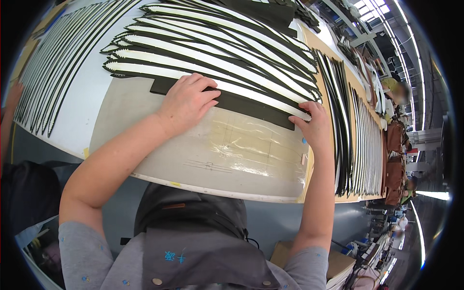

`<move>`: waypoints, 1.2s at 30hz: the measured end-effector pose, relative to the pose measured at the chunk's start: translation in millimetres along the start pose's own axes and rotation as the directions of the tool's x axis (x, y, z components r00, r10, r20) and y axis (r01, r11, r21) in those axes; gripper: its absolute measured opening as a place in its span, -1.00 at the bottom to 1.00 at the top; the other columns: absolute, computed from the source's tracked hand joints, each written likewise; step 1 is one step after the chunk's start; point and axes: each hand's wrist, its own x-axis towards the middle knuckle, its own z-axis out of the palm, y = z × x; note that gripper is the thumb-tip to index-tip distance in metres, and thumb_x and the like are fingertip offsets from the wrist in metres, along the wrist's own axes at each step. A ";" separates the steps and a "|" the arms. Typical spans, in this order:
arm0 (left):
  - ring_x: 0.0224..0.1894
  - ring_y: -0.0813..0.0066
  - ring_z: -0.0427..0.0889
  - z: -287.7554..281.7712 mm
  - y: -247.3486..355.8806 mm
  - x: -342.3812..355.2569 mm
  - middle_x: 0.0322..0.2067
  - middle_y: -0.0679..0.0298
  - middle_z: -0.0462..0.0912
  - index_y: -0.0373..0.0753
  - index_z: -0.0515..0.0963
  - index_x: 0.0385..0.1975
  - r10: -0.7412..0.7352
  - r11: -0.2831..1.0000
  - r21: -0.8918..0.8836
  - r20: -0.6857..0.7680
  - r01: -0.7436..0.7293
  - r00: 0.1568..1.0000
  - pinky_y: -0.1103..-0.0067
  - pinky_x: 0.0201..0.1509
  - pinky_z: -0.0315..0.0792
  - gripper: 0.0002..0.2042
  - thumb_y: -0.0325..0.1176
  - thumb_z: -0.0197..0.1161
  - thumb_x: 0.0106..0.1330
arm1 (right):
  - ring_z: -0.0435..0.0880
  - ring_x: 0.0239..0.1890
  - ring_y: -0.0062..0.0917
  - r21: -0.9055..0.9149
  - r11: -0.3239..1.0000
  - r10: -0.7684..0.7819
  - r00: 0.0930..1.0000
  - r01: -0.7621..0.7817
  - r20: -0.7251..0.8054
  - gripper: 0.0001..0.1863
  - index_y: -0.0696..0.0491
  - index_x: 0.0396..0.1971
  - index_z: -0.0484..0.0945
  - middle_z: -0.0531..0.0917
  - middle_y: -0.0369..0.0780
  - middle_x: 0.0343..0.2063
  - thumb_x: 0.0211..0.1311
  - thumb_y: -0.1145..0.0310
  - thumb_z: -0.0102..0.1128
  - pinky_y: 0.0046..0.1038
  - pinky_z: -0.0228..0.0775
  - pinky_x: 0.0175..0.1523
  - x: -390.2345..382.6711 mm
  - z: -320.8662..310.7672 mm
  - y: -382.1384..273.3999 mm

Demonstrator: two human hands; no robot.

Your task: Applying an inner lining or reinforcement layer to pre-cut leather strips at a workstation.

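Note:
A plain black strip (pixel 253 112) lies slantwise along the near side of a pile of long white strips with black edges (pixel 193 36). My left hand (pixel 188 99) is closed at the black strip's middle, thumb and bent fingers at its upper edge, beside the nearest white strip (pixel 241 91). At the right end, my right hand (pixel 313 121) pinches the tip of that white strip, its thumb over the end of the black one. The two strips lie against each other between my hands. What is under my left fingers is partly hidden.
A grey work mat with a clear, shiny sheet (pixel 246 145) covers the near table. Rows of similar strips lie at the far left (pixel 63 63) and right (pixel 367 145). Black material (pixel 266 12) sits at the back. Another person's arm (pixel 12 101) shows at the left edge.

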 end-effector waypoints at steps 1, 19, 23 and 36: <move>0.06 0.24 0.57 0.0 0.4 -0.1 -0.03 0.29 0.65 -0.23 0.71 -0.13 0.004 1.000 0.007 -0.001 -0.004 1.000 0.33 0.18 0.45 -0.80 -0.40 0.37 0.27 | 0.64 -0.07 -0.28 -0.003 1.000 0.002 1.000 -0.002 0.001 -0.61 0.04 -0.16 0.67 0.69 -0.22 -0.20 -0.02 0.34 0.60 -0.26 0.45 0.08 2.3 -0.4 1.8; 0.35 0.14 0.38 1.3 5.1 1.6 0.34 0.22 0.42 -0.14 0.47 0.31 -0.006 0.997 0.078 -0.066 0.011 0.998 0.24 0.43 0.23 -0.41 -0.32 0.43 0.23 | 0.64 -0.33 -0.36 -0.184 0.966 -0.235 0.916 0.182 -0.326 -0.77 0.00 -0.49 0.61 0.63 -0.29 -0.50 -0.05 0.43 0.59 -0.31 0.40 -0.08 -12.0 -0.5 8.2; 0.43 0.15 0.29 -3.6 -0.7 6.0 0.40 0.20 0.34 -0.09 0.22 0.50 -0.064 0.981 0.169 -0.198 0.098 0.978 0.17 0.52 0.06 -0.14 -0.26 0.49 0.16 | 0.73 -0.33 -0.54 0.184 0.961 -0.093 0.865 0.208 -0.494 -0.84 0.07 -0.38 0.66 0.76 -0.31 -0.38 0.10 0.54 0.52 -0.48 0.57 -0.13 0.1 -51.8 -42.9; -0.26 0.25 0.55 -162.7 28.3 6.8 -0.32 0.15 0.57 -0.31 0.66 0.03 -0.133 0.977 -0.122 0.275 0.172 0.952 0.53 -0.12 0.43 -0.42 -0.81 0.19 -0.11 | 0.71 -0.32 -0.73 0.711 0.601 0.251 0.931 -0.365 0.266 -0.84 0.15 -0.27 0.69 0.77 -0.31 -0.39 0.17 0.56 0.49 -0.67 0.53 -0.20 -65.0 -69.2 -32.1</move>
